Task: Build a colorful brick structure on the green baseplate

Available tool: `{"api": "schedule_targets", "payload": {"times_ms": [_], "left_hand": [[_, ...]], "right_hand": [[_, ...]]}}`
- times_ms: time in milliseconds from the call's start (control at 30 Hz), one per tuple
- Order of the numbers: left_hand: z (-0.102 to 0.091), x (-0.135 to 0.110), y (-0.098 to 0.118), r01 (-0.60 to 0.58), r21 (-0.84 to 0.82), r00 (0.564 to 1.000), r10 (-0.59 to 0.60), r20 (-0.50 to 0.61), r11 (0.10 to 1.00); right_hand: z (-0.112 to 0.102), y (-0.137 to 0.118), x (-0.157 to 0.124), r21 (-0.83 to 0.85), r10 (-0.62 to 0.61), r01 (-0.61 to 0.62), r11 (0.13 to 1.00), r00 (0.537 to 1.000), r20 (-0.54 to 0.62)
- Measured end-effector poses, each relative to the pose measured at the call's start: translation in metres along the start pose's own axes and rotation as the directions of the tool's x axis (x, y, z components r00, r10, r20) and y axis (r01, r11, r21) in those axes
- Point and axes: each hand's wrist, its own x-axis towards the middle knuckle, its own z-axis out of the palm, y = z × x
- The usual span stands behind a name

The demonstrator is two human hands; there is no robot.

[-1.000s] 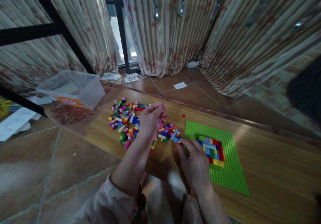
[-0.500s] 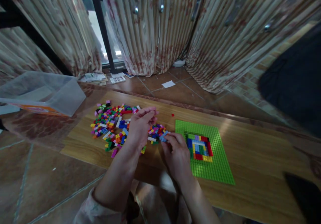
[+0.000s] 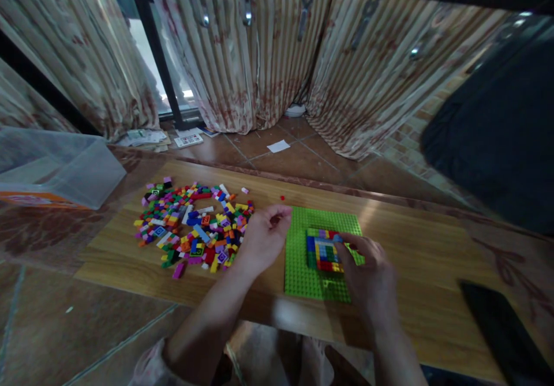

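The left hand [image 3: 262, 239] seemingly steadies the green baseplate's [image 3: 300, 273] left edge while the right hand [image 3: 372, 270] fingers the brick square [image 3: 322, 250]. Both grips are narrow, contents impossible to tell.

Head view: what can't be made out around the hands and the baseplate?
All in the head view:
- Right hand: its fingers cover the build's right edge; any brick under them is hidden.
- Left hand: curled; palm contents hidden.
- Baseplate: right edge partly hidden by right hand.
- Bin: cut off by left edge.
- Dark shape, right: blurred, unidentifiable.
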Motion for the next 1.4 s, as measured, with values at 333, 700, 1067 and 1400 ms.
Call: {"api": "schedule_targets", "payload": {"times_ms": [333,700,1067,1400], "left_hand": [[0.035,-0.018,-0.007,-0.366,0.56,0.923,0.211,0.323,0.743],[0.059,-0.033,-0.015,-0.447,0.688,0.884,0.167,0.436,0.571],[0.067,-0.033,-0.02,-0.442,0.706,0.886,0.148,0.439,0.553],[0.069,-0.035,-0.021,-0.464,0.704,0.876,0.161,0.454,0.538]], "right_hand": [[0.004,0.023,0.0,-0.067,-0.114,0.116,0.991,0.993,0.031],[-0.001,0.02,-0.001,0.309,0.409,-0.403,0.861,0.911,0.049],[0.009,0.019,0.004,0.209,0.508,-0.51,0.835,0.859,0.066],[0.013,0.026,0.01,0.207,0.523,-0.532,0.821,0.846,0.1]]}}
